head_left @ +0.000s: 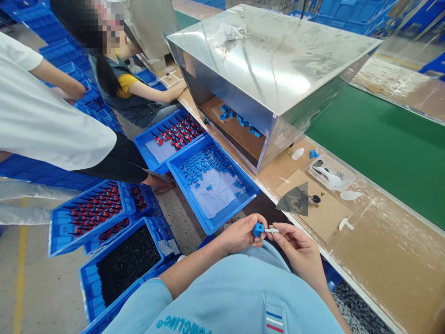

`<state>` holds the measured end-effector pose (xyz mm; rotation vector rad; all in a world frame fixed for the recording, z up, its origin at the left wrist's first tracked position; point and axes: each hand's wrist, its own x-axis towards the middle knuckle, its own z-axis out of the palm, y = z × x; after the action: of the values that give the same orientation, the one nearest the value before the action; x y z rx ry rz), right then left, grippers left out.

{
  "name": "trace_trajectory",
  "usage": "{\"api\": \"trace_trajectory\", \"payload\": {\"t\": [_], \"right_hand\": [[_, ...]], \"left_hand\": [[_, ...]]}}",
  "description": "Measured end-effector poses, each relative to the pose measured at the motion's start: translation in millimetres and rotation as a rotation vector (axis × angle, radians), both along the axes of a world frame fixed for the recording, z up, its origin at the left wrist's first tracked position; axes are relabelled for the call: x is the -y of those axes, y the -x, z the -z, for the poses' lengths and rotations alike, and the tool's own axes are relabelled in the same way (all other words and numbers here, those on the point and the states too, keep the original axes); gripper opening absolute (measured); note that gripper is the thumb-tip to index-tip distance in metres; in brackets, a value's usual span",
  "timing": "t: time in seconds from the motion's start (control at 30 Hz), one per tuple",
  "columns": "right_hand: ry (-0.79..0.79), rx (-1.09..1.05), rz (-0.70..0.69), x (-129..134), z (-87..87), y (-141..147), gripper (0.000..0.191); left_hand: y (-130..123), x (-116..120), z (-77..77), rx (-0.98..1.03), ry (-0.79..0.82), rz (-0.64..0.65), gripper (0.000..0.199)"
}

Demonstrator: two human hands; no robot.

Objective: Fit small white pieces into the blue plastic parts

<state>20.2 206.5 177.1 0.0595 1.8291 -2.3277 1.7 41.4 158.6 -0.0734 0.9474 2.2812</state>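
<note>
My left hand (243, 233) pinches a small blue plastic part (258, 228) just in front of my shirt. Between thumb and fingers of my right hand (298, 245) is a thin whitish stick-like tool (271, 230), its tip touching or entering the blue part; which of the two I cannot tell. Beyond my hands, a blue tray (208, 222) holds many similar blue parts on a white sheet. On the bench to the right lie a brown board (333, 218), a camouflage-patterned piece (295, 200) and a small black round pot (315, 199).
A metal hood (264, 60) stands on the bench with blue parts under it. Beyond the bench runs a green belt (375, 139). A clear plastic box (330, 174) sits near it. Trays of red parts (100, 208) and black pieces (128, 255) are at left. Two other people are nearby.
</note>
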Motion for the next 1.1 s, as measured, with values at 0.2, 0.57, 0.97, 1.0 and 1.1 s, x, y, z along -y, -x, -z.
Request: {"api": "trace_trajectory", "payload": {"t": [0.2,0.57,0.97,1.0,1.1], "right_hand": [[0.001,0.02,0.002,1,-1.1,0,0.021],[0.068,0.047,0.022,2,0.8,0,0.026],[0.07,0.095,0.038,2,6.0,2,0.032],[0.073,0.095,0.038,2,6.5,2,0.032],[0.08,0.093,0.037,2,9.2,3,0.031]], "left_hand": [[-1,0,-1.6,0.005,0.004,0.004,0.046],[-1,-1,-0.2,-0.007,0.01,-0.012,0.045],[-1,-2,2.1,-0.03,0.026,-0.03,0.045],[0,-2,2.2,-0.029,0.027,-0.032,0.045],[0,-1,2.6,-0.03,0.028,-0.036,0.046]]}}
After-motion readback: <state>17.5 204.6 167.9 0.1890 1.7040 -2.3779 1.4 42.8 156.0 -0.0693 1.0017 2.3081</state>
